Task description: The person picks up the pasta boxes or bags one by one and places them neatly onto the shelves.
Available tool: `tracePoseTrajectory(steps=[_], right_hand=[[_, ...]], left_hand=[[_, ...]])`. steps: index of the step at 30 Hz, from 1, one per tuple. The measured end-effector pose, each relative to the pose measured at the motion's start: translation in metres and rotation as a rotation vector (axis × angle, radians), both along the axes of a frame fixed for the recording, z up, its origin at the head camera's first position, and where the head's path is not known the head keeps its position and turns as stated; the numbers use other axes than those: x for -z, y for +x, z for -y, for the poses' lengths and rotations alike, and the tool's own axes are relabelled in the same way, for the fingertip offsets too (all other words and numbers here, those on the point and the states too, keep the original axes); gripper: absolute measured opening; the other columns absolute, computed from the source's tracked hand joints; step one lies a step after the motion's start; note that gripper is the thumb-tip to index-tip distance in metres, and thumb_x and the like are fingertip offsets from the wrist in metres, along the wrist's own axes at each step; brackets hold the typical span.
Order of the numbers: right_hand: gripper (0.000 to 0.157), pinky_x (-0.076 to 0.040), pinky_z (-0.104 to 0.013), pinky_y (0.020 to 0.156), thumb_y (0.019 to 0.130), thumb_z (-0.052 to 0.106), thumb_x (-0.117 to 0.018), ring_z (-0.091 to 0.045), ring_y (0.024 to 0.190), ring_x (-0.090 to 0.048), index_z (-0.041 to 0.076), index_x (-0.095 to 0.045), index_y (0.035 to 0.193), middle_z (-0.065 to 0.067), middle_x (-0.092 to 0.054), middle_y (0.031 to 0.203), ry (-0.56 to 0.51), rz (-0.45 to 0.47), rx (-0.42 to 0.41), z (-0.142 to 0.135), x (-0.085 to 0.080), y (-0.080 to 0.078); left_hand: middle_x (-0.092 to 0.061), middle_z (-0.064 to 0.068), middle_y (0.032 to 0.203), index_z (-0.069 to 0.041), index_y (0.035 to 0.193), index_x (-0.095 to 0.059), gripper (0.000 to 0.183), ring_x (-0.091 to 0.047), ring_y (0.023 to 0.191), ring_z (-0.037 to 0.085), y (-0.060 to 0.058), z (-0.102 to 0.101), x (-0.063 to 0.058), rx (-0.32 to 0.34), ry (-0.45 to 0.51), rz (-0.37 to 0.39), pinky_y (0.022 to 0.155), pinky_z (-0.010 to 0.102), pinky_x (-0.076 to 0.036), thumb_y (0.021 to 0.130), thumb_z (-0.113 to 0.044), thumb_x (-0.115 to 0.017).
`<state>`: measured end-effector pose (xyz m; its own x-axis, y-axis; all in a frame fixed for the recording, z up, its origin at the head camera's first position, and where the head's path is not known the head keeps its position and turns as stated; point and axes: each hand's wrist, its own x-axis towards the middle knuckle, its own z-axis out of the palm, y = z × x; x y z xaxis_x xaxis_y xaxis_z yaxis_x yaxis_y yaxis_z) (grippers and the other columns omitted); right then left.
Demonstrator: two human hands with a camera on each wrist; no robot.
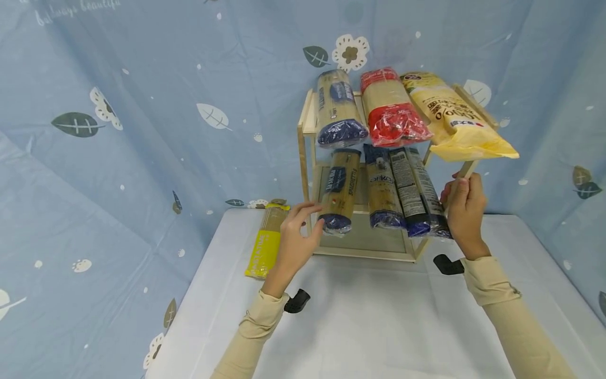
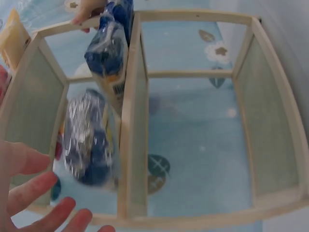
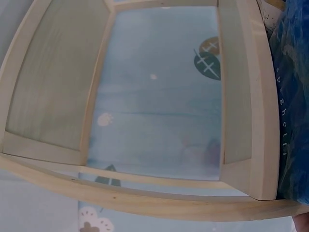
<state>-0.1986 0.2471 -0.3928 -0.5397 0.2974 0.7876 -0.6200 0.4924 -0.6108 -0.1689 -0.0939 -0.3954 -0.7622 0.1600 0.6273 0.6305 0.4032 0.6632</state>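
My left hand (image 1: 299, 237) is beside the front end of a spaghetti pack (image 1: 342, 184) on the middle shelf, at its left. In the left wrist view the fingers (image 2: 34, 193) are spread, with a gap to the crinkled end of that pack (image 2: 87, 140). On the other side, my right hand (image 1: 466, 205) grips the front right post of the wooden rack (image 1: 364, 255). Next to it on the same shelf lie a pasta pack (image 1: 382, 187) and two dark-labelled packs, one (image 1: 409, 189) against the other. Only a sliver of the right hand (image 3: 301, 222) shows in the right wrist view.
Three packs lie on the top shelf: a blue-ended spaghetti pack (image 1: 338, 105), a red noodle pack (image 1: 390, 108) and a yellow bag (image 1: 450, 116) overhanging the front. A yellow pasta pack (image 1: 267, 242) lies on the white table (image 1: 379, 316), left of the rack. A patterned curtain (image 1: 165, 131) hangs behind.
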Motion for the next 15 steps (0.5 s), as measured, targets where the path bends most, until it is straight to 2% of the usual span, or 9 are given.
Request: tracePoseTrajectory(steps=[2,4,11,15], right_hand=[[0.028,-0.038,-0.016,0.054,0.104,0.009,-0.033,-0.011,0.055,-0.046,-0.012,-0.051,0.103,-0.022,-0.049,0.070,0.000,0.004,-0.001,-0.001,-0.001,0.001],[0.033,-0.038,-0.016,0.054,0.104,0.010,-0.033,-0.011,0.054,-0.046,-0.020,-0.046,0.105,-0.023,-0.049,0.070,0.008,0.004,0.000,-0.001,-0.002,0.002],[0.034,-0.041,-0.016,0.058,0.104,0.010,-0.033,-0.013,0.057,-0.049,-0.022,-0.045,0.103,-0.027,-0.049,0.070,0.033,-0.001,-0.019,0.009,-0.018,0.016],[0.032,-0.042,-0.016,0.060,0.104,0.009,-0.033,-0.012,0.059,-0.051,-0.019,-0.049,0.101,-0.027,-0.050,0.069,0.041,0.007,-0.034,0.012,-0.024,0.021]], left_hand=[[-0.058,0.012,0.119,-0.005,0.111,-0.067,0.023,-0.056,0.108,0.023,0.000,0.006,0.001,-0.011,-0.008,-0.013,0.077,0.040,-0.048,0.088,-0.009,-0.065],[-0.059,0.011,0.117,-0.004,0.110,-0.067,0.023,-0.057,0.106,0.024,0.000,0.012,0.003,-0.023,-0.015,-0.014,0.077,0.042,-0.048,0.087,-0.007,-0.066],[-0.059,0.009,0.116,-0.006,0.110,-0.067,0.024,-0.056,0.105,0.024,0.001,0.034,0.012,-0.060,-0.063,0.056,0.077,0.040,-0.048,0.086,-0.006,-0.066],[-0.059,0.008,0.116,-0.008,0.112,-0.067,0.026,-0.055,0.106,0.024,0.003,0.047,0.020,-0.080,-0.090,0.100,0.080,0.041,-0.048,0.086,-0.006,-0.066]])
